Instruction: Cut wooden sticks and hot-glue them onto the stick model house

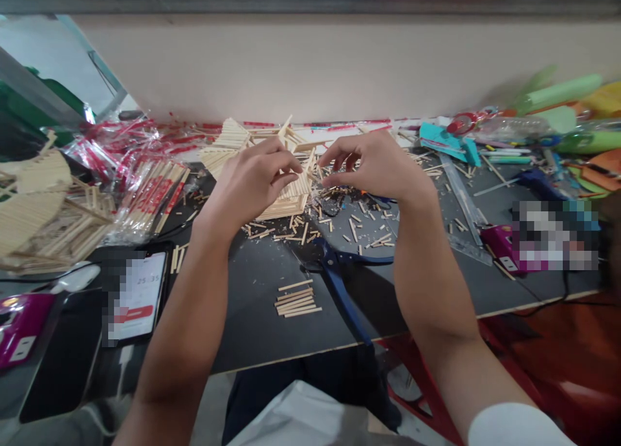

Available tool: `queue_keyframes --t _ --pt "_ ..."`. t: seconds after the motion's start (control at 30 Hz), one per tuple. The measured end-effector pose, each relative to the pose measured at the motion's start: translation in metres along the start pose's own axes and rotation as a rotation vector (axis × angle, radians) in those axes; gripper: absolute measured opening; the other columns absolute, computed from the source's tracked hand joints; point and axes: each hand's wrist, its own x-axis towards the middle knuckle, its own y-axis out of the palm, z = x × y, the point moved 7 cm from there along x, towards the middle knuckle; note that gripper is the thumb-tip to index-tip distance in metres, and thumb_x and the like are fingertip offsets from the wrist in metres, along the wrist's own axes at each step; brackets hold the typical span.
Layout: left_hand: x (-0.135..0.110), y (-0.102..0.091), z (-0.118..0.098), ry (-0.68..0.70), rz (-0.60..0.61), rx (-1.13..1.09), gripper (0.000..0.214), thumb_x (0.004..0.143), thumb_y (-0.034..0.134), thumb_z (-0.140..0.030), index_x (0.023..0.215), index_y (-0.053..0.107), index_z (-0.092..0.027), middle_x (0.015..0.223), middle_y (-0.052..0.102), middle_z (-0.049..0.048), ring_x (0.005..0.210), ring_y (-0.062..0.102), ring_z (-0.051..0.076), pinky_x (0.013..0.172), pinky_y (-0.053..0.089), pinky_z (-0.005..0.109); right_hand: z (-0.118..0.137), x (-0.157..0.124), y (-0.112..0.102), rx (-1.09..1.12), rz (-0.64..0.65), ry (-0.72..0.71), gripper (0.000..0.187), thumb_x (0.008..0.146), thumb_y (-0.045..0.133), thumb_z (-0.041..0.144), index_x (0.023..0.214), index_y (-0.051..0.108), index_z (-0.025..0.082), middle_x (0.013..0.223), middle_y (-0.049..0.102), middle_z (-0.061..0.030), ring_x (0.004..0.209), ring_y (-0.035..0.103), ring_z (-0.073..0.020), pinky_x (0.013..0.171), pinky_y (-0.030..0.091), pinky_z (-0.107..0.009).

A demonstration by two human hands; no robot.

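Wht. cloth sleeve (519, 425), my L hand (255, 178) & R hand (383, 165), fingertips narrow, can't tell if holding, by angular slatted-wd. model (286, 208), w/ straight thin sticks (297, 302).

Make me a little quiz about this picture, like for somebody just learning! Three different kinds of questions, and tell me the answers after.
1. Where do the blue-handled pliers lie?
a) on the floor
b) on the dark table
c) on a chair

2. True or false: the left hand and right hand are both close to the wooden stick model.

3. Fill in: the small row of sticks lies to the ____ of the pliers.

Key: 1 b; 2 true; 3 left.
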Motion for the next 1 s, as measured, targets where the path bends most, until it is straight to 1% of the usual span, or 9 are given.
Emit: queue_keyframes --t 0.13,0.27,0.43,0.53,0.67,0.87,1.0 --pt "0.001 0.002 0.001 -0.007 0.006 -0.001 0.014 0.093 0.059 -0.028 0.097 0.072 -0.024 0.098 0.069 0.0064 0.092 0.065 0.023 0.084 0.051 0.038 0.008 0.001 0.006 0.013 0.015 -0.034 0.024 0.075 0.081 0.033 0.096 0.075 0.024 0.087 0.073 -0.0029 0.075 0.063 -0.0202 0.070 0.049 -0.035" --pt "0.001 0.005 0.003 -0.005 0.020 0.012 0.014 0.092 0.058 -0.026 0.097 0.072 -0.024 0.096 0.069 0.0056 0.093 0.065 0.023 0.087 0.050 0.039 0.014 0.002 0.012 -0.031 0.047 -0.038 0.023 0.076 0.081 0.030 0.097 0.073 0.024 0.087 0.073 -0.0020 0.076 0.064 -0.0209 0.072 0.047 -0.036" --pt "0.000 0.005 0.004 -0.009 0.024 0.028 0.015 0.092 0.058 -0.025 0.097 0.072 -0.024 0.095 0.069 0.0056 0.092 0.065 0.024 0.086 0.049 0.040 0.019 0.001 0.014 -0.057 0.047 -0.061 0.020 0.078 0.078 0.027 0.096 0.072 0.024 0.087 0.073 -0.0013 0.072 0.063 -0.0190 0.071 0.046 -0.036" --pt "0.000 0.005 0.003 -0.009 0.022 0.019 0.014 0.092 0.058 -0.026 0.096 0.071 -0.025 0.095 0.069 0.0052 0.092 0.065 0.023 0.086 0.049 0.039 0.019 0.001 0.015 -0.045 0.052 -0.063 0.019 0.077 0.079 0.027 0.095 0.072 0.025 0.086 0.073 -0.0006 0.072 0.064 -0.0194 0.071 0.046 -0.036" --pt "0.000 0.005 0.003 -0.020 0.022 0.016 0.013 0.093 0.059 -0.027 0.093 0.071 -0.024 0.095 0.069 0.0054 0.092 0.064 0.023 0.086 0.049 0.038 0.018 0.001 0.016 -0.024 0.060 -0.034 0.019 0.078 0.079 0.028 0.095 0.072 0.025 0.086 0.073 -0.0016 0.074 0.065 -0.0204 0.072 0.046 -0.036" --pt "0.001 0.007 0.003 -0.030 0.054 0.046 0.014 0.094 0.058 -0.028 0.095 0.071 -0.022 0.095 0.068 0.0057 0.092 0.063 0.022 0.086 0.048 0.037 0.021 0.000 0.017 -0.092 0.072 -0.049 0.020 0.081 0.076 0.029 0.099 0.072 0.023 0.089 0.073 -0.0028 0.076 0.067 -0.0200 0.074 0.048 -0.035" --pt "0.001 0.007 0.003 -0.024 0.062 0.051 0.016 0.095 0.057 -0.027 0.097 0.071 -0.020 0.096 0.068 0.0055 0.092 0.063 0.021 0.086 0.047 0.036 0.020 -0.001 0.015 -0.116 0.078 -0.034 0.028 0.081 0.077 0.030 0.107 0.072 0.019 0.093 0.074 -0.0052 0.074 0.067 -0.0196 0.072 0.048 -0.034"
